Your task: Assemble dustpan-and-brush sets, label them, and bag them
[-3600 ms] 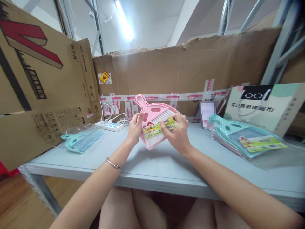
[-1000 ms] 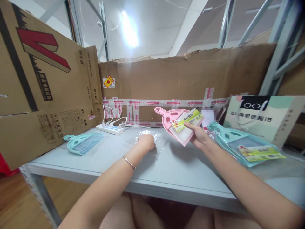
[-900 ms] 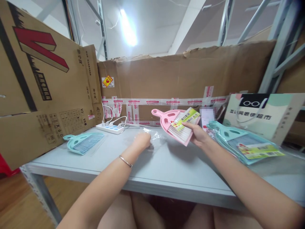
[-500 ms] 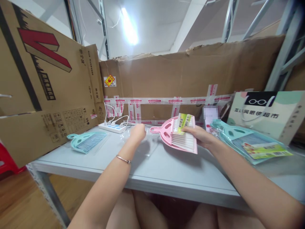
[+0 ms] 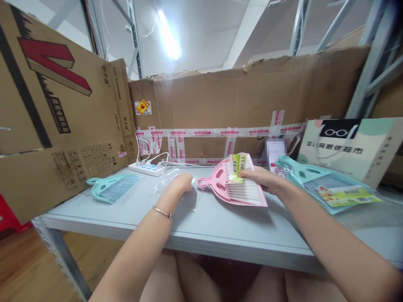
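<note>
Apparently busy with clear plastic film (image 5: 162, 180) at nine o'clock from the pink dustpan set (image 5: 234, 191), while holding that set steady over mid-table. Covering the film with a curled left hand (image 5: 183, 183), just beside the pink handle (image 5: 208, 180); cannot tell whether pinching or only pressing. Clamped on the set at three o'clock with the right hand (image 5: 266, 177), thumb across the card label (image 5: 236, 166); well apart from the left. Probably calls next for freeing an edge of film without snagging the handle. Nearby, from the left: at nine, a printed carton (image 5: 72, 113) and a teal dustpan set (image 5: 113, 187); at ten, a wired power strip (image 5: 147, 168), perhaps liable to catch film; at twelve, a cardboard panel (image 5: 201, 100); at three, overlapping teal sets (image 5: 317, 178), seemingly crowding the right forearm; at two, behind them, a paper bag (image 5: 333, 153).
</note>
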`<move>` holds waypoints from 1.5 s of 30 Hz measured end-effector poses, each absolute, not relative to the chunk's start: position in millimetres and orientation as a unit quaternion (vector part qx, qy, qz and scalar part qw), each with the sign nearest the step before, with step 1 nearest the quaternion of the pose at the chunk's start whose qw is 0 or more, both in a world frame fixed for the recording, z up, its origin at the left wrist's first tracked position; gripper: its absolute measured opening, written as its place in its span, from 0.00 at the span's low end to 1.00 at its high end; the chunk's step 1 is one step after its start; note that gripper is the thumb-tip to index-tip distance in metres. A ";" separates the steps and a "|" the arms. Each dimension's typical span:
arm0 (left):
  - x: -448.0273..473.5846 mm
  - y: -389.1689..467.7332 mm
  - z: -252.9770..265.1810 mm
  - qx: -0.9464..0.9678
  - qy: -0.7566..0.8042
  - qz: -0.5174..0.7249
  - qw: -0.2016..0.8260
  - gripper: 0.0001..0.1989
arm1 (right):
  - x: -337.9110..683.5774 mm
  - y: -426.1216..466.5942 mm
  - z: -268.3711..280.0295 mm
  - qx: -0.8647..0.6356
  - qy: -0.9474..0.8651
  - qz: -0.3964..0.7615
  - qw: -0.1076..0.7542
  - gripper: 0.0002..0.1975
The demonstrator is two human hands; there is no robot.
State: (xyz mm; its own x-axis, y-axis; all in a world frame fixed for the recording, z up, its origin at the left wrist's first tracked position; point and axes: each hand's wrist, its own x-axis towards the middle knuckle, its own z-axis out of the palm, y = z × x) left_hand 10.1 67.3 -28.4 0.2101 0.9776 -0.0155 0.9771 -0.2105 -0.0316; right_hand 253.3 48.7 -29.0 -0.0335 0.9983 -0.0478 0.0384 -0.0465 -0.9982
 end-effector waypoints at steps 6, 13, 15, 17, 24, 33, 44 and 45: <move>8.8 71.5 -29.0 -0.770 -0.633 -0.074 0.034 0.11 | 248.3 44.6 -28.5 -0.494 -0.508 0.535 0.460 0.07; 19.9 72.2 -25.8 -0.794 -0.489 -0.359 0.027 0.06 | 231.6 40.5 -33.5 -0.415 -0.463 0.608 0.493 0.08; 22.9 70.5 -25.3 -0.794 -0.451 -0.407 0.016 0.05 | 226.0 37.2 -34.7 -0.403 -0.468 0.626 0.476 0.09; 25.7 68.5 -24.9 -0.790 -0.421 -0.445 0.006 0.05 | 220.3 33.2 -35.7 -0.395 -0.486 0.638 0.449 0.11; 30.8 63.8 -26.7 -0.825 -0.326 -0.460 0.040 0.05 | 203.7 25.3 -38.6 -0.381 -0.510 0.652 0.411 0.17; 38.4 58.1 -29.6 -0.898 -0.269 -0.342 0.065 0.05 | 196.9 34.2 -47.3 -0.408 -0.451 0.631 0.483 0.11; 29.5 48.3 -10.7 -0.554 -0.360 -0.749 0.048 0.15 | 197.9 42.2 -42.3 -0.320 -0.345 0.626 0.622 0.12; 28.6 51.6 -10.5 -0.505 -0.391 -0.769 -0.012 0.18 | 198.1 42.4 -42.1 -0.318 -0.338 0.626 0.627 0.11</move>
State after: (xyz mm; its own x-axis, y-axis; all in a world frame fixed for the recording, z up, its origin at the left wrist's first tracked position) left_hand 28.6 51.6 -10.5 -0.4898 0.4126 0.7680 0.3769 -0.6941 0.6133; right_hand 198.1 42.4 -42.1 -0.0112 0.9996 0.0265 -0.5702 0.0154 -0.8214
